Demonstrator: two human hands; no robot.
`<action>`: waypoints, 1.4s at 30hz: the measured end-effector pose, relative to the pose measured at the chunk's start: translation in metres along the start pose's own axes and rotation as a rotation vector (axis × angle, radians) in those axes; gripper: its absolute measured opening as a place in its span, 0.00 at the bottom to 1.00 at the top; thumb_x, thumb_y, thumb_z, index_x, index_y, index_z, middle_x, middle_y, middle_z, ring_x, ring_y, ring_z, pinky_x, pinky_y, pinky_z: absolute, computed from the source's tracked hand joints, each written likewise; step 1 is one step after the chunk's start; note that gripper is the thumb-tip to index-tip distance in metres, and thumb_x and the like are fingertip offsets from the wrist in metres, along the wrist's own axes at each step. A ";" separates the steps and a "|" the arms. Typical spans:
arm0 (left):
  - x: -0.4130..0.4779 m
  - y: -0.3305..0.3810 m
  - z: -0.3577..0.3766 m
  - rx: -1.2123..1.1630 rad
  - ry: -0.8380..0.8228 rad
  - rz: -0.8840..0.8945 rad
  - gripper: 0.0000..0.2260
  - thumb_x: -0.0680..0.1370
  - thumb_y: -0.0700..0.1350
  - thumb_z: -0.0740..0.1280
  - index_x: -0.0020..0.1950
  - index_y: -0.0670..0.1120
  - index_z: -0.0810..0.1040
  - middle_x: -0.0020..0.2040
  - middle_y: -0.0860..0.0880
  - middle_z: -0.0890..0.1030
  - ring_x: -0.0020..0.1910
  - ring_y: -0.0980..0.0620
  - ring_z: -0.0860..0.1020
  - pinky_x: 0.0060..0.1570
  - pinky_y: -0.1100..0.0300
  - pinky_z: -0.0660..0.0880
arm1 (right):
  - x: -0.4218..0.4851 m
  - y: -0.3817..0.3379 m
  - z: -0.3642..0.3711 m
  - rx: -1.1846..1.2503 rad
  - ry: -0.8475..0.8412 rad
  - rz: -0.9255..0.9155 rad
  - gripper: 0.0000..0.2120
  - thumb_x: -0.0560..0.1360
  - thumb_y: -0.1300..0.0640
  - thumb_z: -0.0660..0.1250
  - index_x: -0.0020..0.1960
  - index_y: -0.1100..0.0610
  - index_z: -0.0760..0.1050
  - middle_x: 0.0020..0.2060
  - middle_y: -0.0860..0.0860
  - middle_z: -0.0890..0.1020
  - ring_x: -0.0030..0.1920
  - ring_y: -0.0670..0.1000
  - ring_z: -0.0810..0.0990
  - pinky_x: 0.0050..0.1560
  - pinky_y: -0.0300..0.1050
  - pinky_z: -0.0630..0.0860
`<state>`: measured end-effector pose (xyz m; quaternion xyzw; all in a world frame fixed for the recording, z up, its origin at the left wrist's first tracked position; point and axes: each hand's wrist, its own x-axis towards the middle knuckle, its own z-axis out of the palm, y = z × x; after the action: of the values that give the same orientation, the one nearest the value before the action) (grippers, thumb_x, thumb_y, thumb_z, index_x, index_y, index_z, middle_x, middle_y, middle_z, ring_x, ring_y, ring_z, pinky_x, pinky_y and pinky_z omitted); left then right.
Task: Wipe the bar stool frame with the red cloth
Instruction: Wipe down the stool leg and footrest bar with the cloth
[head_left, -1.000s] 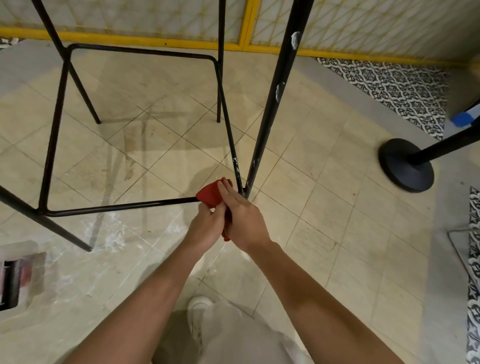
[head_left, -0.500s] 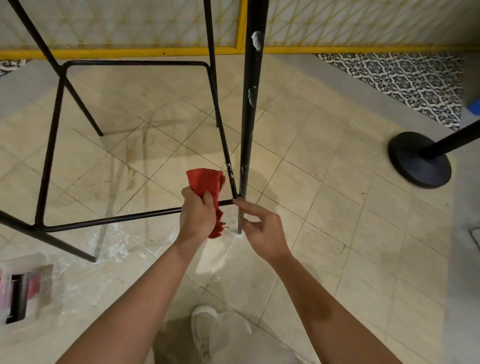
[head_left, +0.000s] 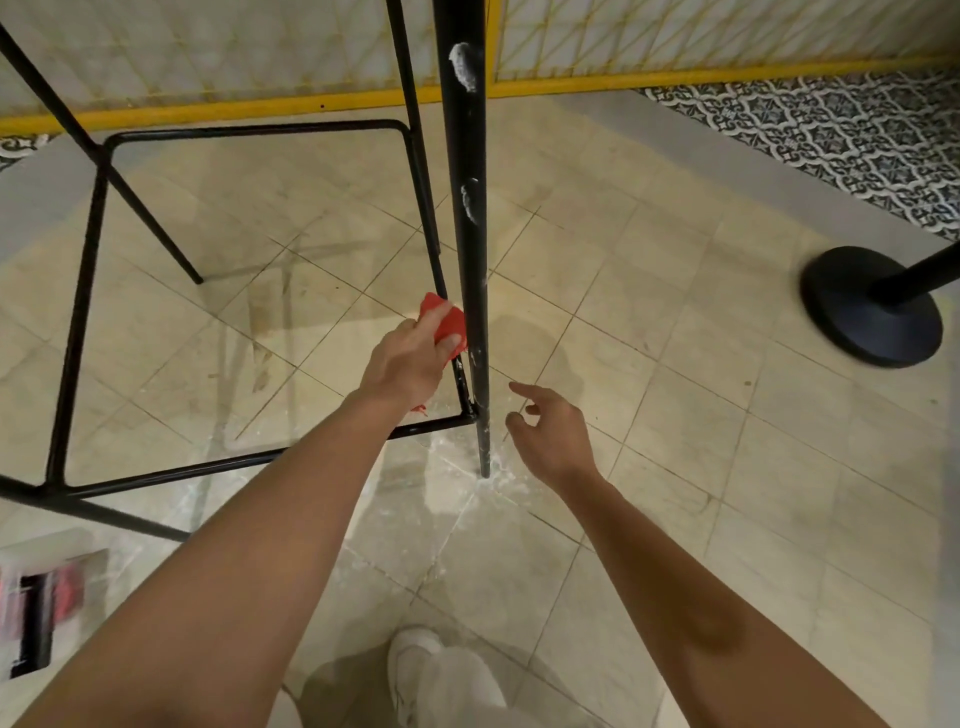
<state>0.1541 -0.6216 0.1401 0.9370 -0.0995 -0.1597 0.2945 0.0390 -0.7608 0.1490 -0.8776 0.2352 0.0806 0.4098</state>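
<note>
From the head view, the risk I see first is the stool itself. The right hand (head_left: 550, 431) hangs free beside the thick front leg (head_left: 470, 270), its fingers loose and spread, holding nothing. As far as I can tell it does not touch the metal. So nothing steadies the frame (head_left: 78, 312). If the left hand (head_left: 410, 358) pushes hard sideways, the leg could skid on the tiled floor (head_left: 675, 415) or the stool could tip – there is white dust around the foot of the leg, and I think this makes the tiles more slippery.

A second risk is that dirt gets missed. White smears (head_left: 462, 65) sit high on the same leg, well above the cloth (head_left: 447, 322), and another patch lies between them. A short stroke made only low down would leave these.

Third, only a small bunched part of the cloth shows past the fingers, so bare knuckles may rub the metal instead of the fabric.

The left hand is clamped on the cloth and holds it against the thin side rail of the footrest, just beside the thick leg and a little above the corner joint. The two hands are apart, with the leg standing between them. A black post base (head_left: 872, 306) stands well away to the right – it is not in the way.
</note>
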 end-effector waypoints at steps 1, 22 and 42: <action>0.001 -0.003 0.002 0.047 -0.003 0.001 0.19 0.81 0.54 0.55 0.72 0.55 0.61 0.51 0.44 0.77 0.44 0.47 0.73 0.43 0.56 0.69 | 0.004 -0.001 0.001 -0.013 -0.010 -0.001 0.21 0.75 0.59 0.62 0.68 0.52 0.71 0.66 0.49 0.74 0.63 0.50 0.74 0.63 0.46 0.72; -0.026 -0.011 0.001 0.165 -0.080 0.179 0.11 0.80 0.53 0.60 0.61 0.60 0.75 0.36 0.54 0.69 0.40 0.52 0.71 0.42 0.60 0.66 | 0.003 -0.022 0.004 -0.001 -0.099 0.093 0.22 0.76 0.62 0.61 0.70 0.52 0.68 0.67 0.51 0.71 0.62 0.50 0.73 0.58 0.40 0.70; -0.029 -0.026 -0.005 -0.088 -0.067 -0.023 0.17 0.78 0.57 0.61 0.67 0.60 0.72 0.55 0.51 0.82 0.47 0.51 0.78 0.47 0.59 0.75 | 0.010 -0.039 0.013 0.106 -0.107 0.180 0.25 0.73 0.68 0.61 0.69 0.55 0.69 0.63 0.53 0.75 0.61 0.52 0.74 0.45 0.38 0.71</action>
<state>0.1313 -0.5898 0.1356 0.9183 -0.0913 -0.1987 0.3299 0.0668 -0.7332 0.1637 -0.8246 0.2946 0.1513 0.4587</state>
